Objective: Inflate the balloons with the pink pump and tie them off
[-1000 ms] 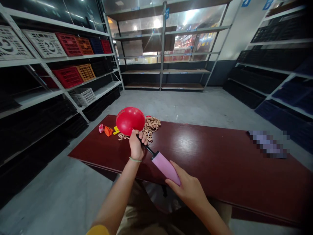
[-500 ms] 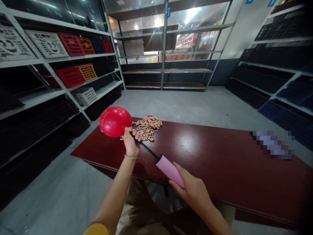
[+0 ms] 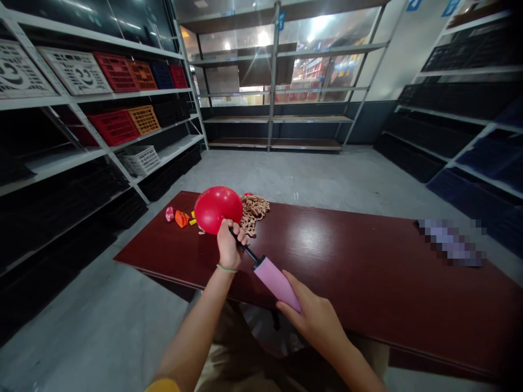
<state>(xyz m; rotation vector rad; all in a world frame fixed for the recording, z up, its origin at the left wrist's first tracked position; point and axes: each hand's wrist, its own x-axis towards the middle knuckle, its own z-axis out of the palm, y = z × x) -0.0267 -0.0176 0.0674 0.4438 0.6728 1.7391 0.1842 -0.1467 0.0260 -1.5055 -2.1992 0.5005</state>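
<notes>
1. Across the foreground lies the dark red table (image 3: 347,256).
2. Slanting over its near edge, the pump (image 3: 275,280), rod partly out.
3. Right hand (image 3: 316,310), clamped on the pump's pink barrel.
4. Red balloon (image 3: 218,207), rounded, above the table's left part.
5. Left hand (image 3: 230,246), clamped around the pump's black handle, at the balloon's neck.
6. Tan heap (image 3: 255,211), partly behind the balloon.
</notes>
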